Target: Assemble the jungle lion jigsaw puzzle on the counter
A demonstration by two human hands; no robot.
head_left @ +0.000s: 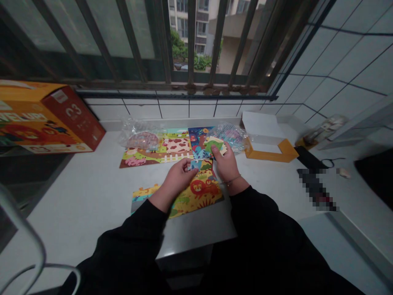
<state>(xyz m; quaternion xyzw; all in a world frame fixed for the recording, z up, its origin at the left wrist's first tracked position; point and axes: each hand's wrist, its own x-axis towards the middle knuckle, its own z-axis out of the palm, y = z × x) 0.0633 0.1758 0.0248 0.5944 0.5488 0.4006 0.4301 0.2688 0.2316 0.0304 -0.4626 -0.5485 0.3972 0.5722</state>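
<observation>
My left hand point(178, 177) pinches a small blue puzzle piece point(195, 164) between thumb and fingers, over the upper part of a yellow lion puzzle point(199, 188). In my right hand point(226, 164) is a small stack of puzzle pieces point(215, 144), the top one green, with the thumb pressed on it. Beyond the hands lie a farm puzzle point(176, 145) with a cow and a dark blue puzzle point(198, 135). My left wrist and sleeve partly cover the lion puzzle and a strip with a yellow and blue picture point(144, 193) to its left.
Clear plastic bags with pieces point(143, 138) lie on the farm puzzle and at the right point(231, 135). An open yellow box point(270, 149) stands at back right, a large orange box point(49, 119) at left. A barred window point(196, 49) rises behind the white counter point(92, 184).
</observation>
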